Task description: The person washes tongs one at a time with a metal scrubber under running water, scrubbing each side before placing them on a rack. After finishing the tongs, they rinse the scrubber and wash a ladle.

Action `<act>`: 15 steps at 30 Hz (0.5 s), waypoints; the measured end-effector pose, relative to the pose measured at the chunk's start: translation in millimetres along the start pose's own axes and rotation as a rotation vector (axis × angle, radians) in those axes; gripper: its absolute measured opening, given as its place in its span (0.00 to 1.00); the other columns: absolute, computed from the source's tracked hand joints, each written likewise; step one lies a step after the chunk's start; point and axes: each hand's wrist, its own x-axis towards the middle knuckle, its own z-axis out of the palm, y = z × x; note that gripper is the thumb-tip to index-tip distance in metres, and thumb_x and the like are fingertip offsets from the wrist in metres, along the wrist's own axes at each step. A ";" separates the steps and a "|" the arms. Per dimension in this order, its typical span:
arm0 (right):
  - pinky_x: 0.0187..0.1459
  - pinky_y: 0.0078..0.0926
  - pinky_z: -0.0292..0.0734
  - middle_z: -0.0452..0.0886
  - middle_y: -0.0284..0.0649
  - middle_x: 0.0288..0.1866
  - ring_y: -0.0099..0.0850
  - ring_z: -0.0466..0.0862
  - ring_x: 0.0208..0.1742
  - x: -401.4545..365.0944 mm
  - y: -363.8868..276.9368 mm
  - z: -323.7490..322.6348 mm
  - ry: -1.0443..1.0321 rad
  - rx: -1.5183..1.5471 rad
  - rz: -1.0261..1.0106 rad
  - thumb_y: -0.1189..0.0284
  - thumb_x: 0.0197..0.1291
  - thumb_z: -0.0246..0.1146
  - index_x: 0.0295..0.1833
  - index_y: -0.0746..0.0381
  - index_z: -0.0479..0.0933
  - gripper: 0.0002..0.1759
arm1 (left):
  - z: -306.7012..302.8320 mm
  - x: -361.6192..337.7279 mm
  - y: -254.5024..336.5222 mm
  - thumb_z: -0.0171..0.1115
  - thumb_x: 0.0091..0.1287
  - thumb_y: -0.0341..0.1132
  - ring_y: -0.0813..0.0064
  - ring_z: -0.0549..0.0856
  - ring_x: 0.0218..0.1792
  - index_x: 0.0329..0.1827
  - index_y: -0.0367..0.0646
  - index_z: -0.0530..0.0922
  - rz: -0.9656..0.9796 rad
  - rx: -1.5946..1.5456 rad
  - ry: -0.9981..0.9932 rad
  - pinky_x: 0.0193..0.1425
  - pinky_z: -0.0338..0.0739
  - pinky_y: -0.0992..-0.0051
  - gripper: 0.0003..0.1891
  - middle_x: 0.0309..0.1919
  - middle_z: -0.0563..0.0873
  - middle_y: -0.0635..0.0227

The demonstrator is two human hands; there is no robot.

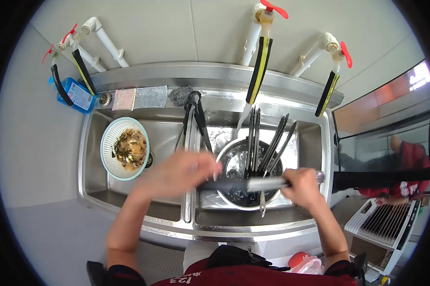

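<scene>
In my right hand is the handle of a long, narrow, knife-like utensil, silvery near the hand and dark toward its far end. It lies level across the front of a round basin of water in the right sink bowl. My left hand is smeared by motion near the utensil's dark end; its fingers look stretched out, with nothing visible in them. Several black chopsticks lean in the basin, beside a silvery handle at its front rim. Water runs from a hose into the basin.
In the left sink bowl stands a pale colander with food scraps. Black tongs straddle the divider. On the back ledge lie two cloths, a steel scourer and a blue bottle. A glossy dark panel stands right.
</scene>
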 end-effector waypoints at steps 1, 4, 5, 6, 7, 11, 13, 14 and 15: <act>0.26 0.34 0.71 0.74 0.43 0.17 0.39 0.77 0.21 -2.2 11.0 -2.9 0.047 -0.001 0.132 0.70 0.35 0.62 0.23 0.63 0.72 0.09 | -2.8 26.9 -25.1 0.48 0.63 0.37 0.74 0.79 0.36 0.42 0.39 0.75 0.059 -0.145 0.087 0.40 0.73 0.76 0.12 0.32 0.80 0.65; 0.27 0.35 0.71 0.76 0.44 0.20 0.42 0.77 0.23 0.7 38.1 -4.3 0.166 -0.120 0.423 0.70 0.36 0.63 0.23 0.62 0.72 0.09 | 33.0 105.5 -72.1 0.48 0.64 0.35 0.75 0.78 0.40 0.41 0.41 0.76 0.086 -0.717 0.372 0.45 0.72 0.77 0.10 0.39 0.79 0.67; 0.26 0.35 0.70 0.76 0.43 0.19 0.42 0.77 0.23 2.7 45.1 0.2 0.201 -0.164 0.445 0.70 0.36 0.63 0.23 0.62 0.72 0.09 | 49.7 129.1 -71.4 0.50 0.63 0.35 0.75 0.78 0.40 0.40 0.40 0.75 0.063 -0.904 0.464 0.46 0.72 0.76 0.10 0.39 0.78 0.67; 0.26 0.35 0.70 0.76 0.43 0.19 0.42 0.77 0.23 2.7 51.0 3.7 0.229 -0.209 0.468 0.70 0.36 0.63 0.24 0.62 0.72 0.09 | 66.8 150.2 -68.6 0.51 0.62 0.35 0.74 0.78 0.40 0.40 0.40 0.74 0.033 -1.096 0.552 0.47 0.72 0.76 0.09 0.40 0.77 0.66; 0.26 0.35 0.70 0.76 0.43 0.19 0.42 0.77 0.23 3.0 53.1 3.8 0.223 -0.223 0.467 0.70 0.36 0.63 0.24 0.62 0.72 0.09 | 78.8 170.5 -67.0 0.52 0.61 0.35 0.73 0.78 0.40 0.40 0.40 0.73 0.064 -1.246 0.633 0.46 0.72 0.74 0.09 0.38 0.77 0.66; 0.27 0.35 0.70 0.76 0.43 0.19 0.42 0.77 0.23 5.5 57.0 10.2 0.237 -0.250 0.582 0.69 0.37 0.63 0.25 0.62 0.73 0.10 | 92.2 203.8 -58.6 0.55 0.59 0.34 0.69 0.79 0.37 0.44 0.41 0.69 0.095 -1.664 0.811 0.42 0.72 0.71 0.12 0.36 0.76 0.65; 0.27 0.35 0.70 0.76 0.43 0.19 0.42 0.77 0.23 7.8 57.8 15.7 0.247 -0.239 0.587 0.69 0.37 0.63 0.25 0.62 0.73 0.10 | 89.2 198.5 -58.8 0.56 0.58 0.34 0.72 0.79 0.35 0.45 0.41 0.69 0.107 -1.678 0.818 0.39 0.73 0.73 0.13 0.36 0.76 0.67; 0.27 0.35 0.70 0.76 0.43 0.19 0.42 0.77 0.23 12.5 57.2 18.5 0.257 -0.217 0.558 0.69 0.37 0.63 0.24 0.62 0.72 0.09 | 85.5 193.8 -61.7 0.56 0.58 0.34 0.71 0.79 0.35 0.43 0.41 0.69 0.127 -1.697 0.811 0.39 0.73 0.72 0.13 0.35 0.76 0.67; 0.26 0.36 0.70 0.75 0.43 0.18 0.42 0.77 0.23 17.1 56.1 21.6 0.268 -0.195 0.532 0.69 0.38 0.63 0.24 0.61 0.71 0.09 | 84.2 191.0 -62.9 0.57 0.58 0.35 0.71 0.79 0.35 0.42 0.41 0.70 0.147 -1.716 0.800 0.40 0.73 0.71 0.12 0.35 0.76 0.67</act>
